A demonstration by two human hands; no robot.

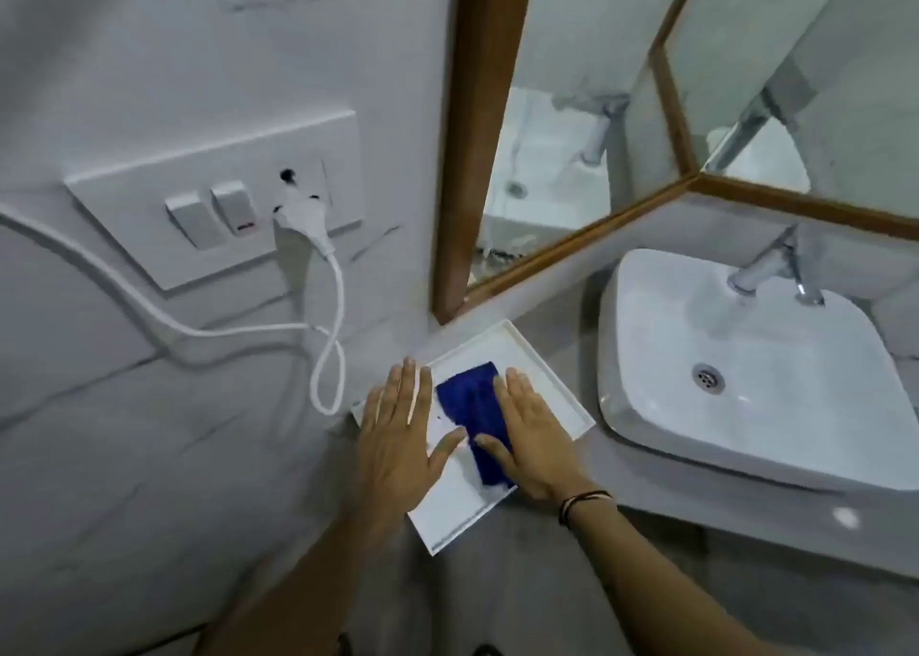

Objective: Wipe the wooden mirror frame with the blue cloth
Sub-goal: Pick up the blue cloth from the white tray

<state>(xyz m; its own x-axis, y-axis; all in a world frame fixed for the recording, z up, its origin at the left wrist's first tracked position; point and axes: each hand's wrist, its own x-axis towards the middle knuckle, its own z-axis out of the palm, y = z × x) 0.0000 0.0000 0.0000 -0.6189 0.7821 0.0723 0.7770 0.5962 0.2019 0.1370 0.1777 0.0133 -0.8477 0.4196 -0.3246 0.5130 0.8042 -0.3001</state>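
The blue cloth [472, 406] lies folded in a white tray [542, 372] on the grey counter. My left hand [398, 431] rests flat on the tray's left side, fingers spread, just left of the cloth. Flat over the cloth's right edge lies my right hand [534, 439], its thumb on the cloth. Neither hand grips anything. The wooden mirror frame [477, 123] rises on the wall above the tray, its bottom rail [572, 242] running to the right.
A white basin [646, 406] with a chrome tap [766, 267] stands right of the tray. On the left wall is a switch plate [219, 202] with a white plug [298, 217]; its cable [328, 372] loops down near my left hand.
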